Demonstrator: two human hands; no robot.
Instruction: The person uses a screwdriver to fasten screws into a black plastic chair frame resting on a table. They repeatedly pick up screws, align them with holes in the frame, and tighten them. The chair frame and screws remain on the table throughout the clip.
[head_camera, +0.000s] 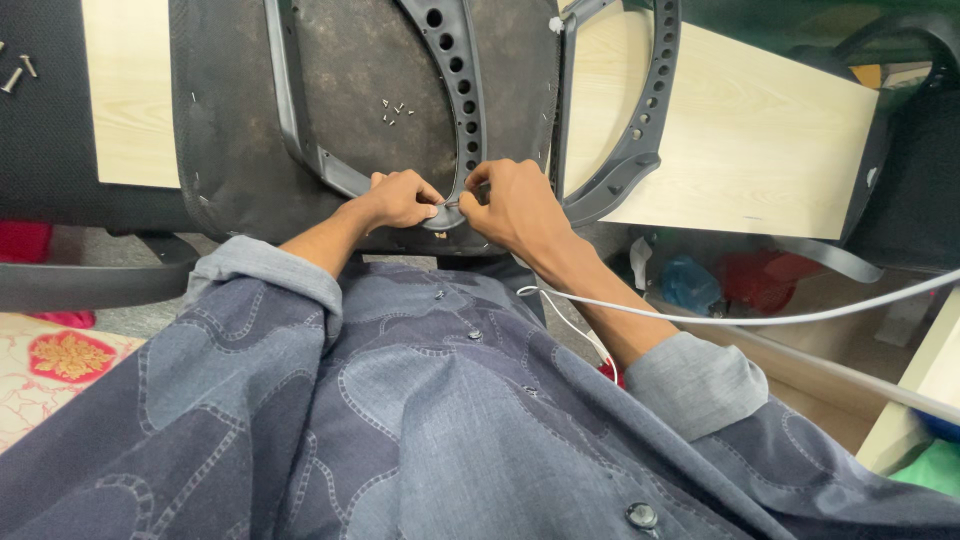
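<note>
An upturned chair seat (350, 70) with a dark fabric underside lies on a pale wooden table (760, 140). A grey plastic armrest bracket (462, 90) with a row of holes runs down across the seat. My left hand (400, 198) pinches the bracket's lower end at the seat's near edge. Touching it from the right, my right hand (512, 205) holds something small and metallic against that same end; what it is I cannot tell. A few small screws (395, 110) lie loose on the seat.
A second grey armrest bracket (645, 130) lies on the table beside the seat. More screws (15, 70) sit at the far left. A white cable (760, 320) crosses my right forearm. Bags and clutter (720, 280) lie under the table, and a dark chair (915, 150) stands right.
</note>
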